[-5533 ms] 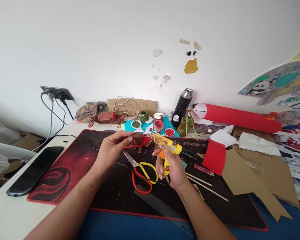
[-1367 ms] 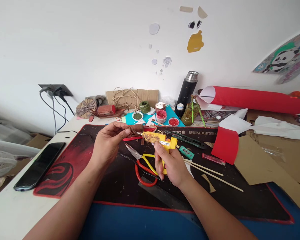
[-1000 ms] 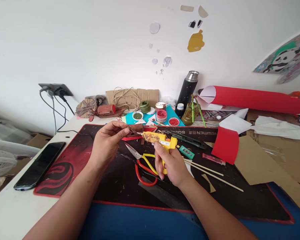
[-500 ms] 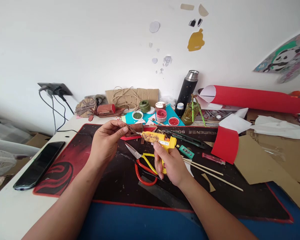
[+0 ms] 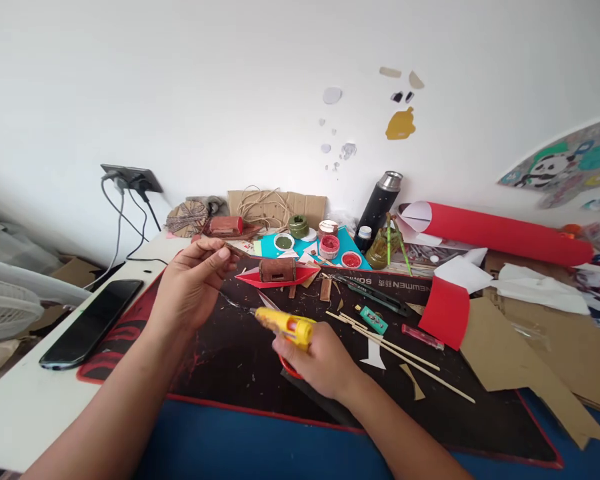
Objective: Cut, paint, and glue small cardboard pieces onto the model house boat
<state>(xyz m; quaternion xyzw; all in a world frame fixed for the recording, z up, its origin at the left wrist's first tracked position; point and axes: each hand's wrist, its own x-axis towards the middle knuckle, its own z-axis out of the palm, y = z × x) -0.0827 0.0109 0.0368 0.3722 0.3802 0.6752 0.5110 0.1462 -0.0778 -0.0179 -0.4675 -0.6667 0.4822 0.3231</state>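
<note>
My left hand [image 5: 187,283] pinches a thin brown strip [image 5: 237,251] between thumb and fingers, its free end pointing right, above the mat [image 5: 220,373]. The fingers of my right hand [image 5: 323,363] wrap the yellow glue gun [image 5: 284,325], whose nozzle points up and left, well apart from the strip. The scissors [image 5: 267,301] lie partly hidden by gun and hand. The red boat [image 5: 277,273], with its brown cover, sits upright near the mat's far edge, touched by neither hand; a red paint pot [image 5: 329,247] stands behind it. Principal hazards, in my judgement: a hot nozzle could burn my left fingers if the hands meet carelessly; a drip could land on the scissors if the gun hangs over them; too hard a pinch could bend the strip. Whether the strip bears glue, I cannot tell at this size.
</note>
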